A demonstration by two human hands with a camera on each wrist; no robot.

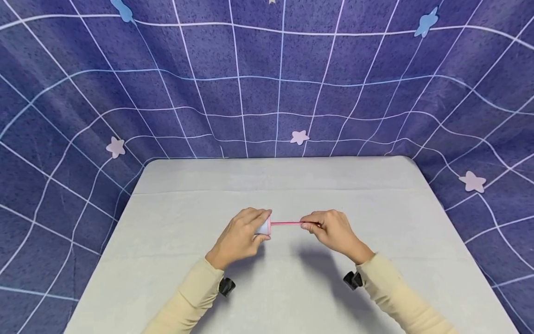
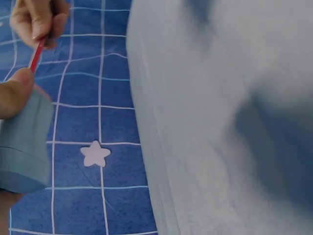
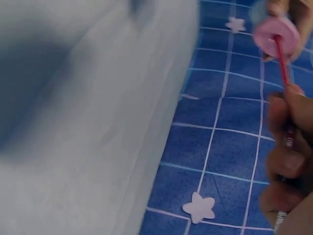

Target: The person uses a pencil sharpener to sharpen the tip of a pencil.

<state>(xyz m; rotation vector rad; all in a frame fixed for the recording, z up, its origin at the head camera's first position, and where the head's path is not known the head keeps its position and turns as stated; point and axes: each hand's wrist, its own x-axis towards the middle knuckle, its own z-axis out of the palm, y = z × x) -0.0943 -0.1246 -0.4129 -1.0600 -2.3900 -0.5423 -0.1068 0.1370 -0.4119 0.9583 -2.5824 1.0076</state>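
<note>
My left hand (image 1: 241, 234) grips a light-blue, cup-shaped pencil sharpener (image 1: 263, 227), lying on its side in the air over the table. Its round pink end (image 3: 290, 33) faces right and has a hole in the middle. A red pencil (image 1: 285, 223) runs straight into that hole, so its tip is hidden. Thumb and fingers of my right hand (image 1: 333, 229) pinch the pencil near its other end, which the palm partly covers. In the left wrist view, the sharpener's body (image 2: 24, 142) shows a seam near its base, with the thumb across its upper part.
A white cloth covers the table (image 1: 267, 176), and both hands cast shadows on it. Behind and along the sides hangs a blue curtain (image 1: 258, 97) with a line grid and star shapes. Black camera mounts (image 1: 226, 286) sit at both wrists.
</note>
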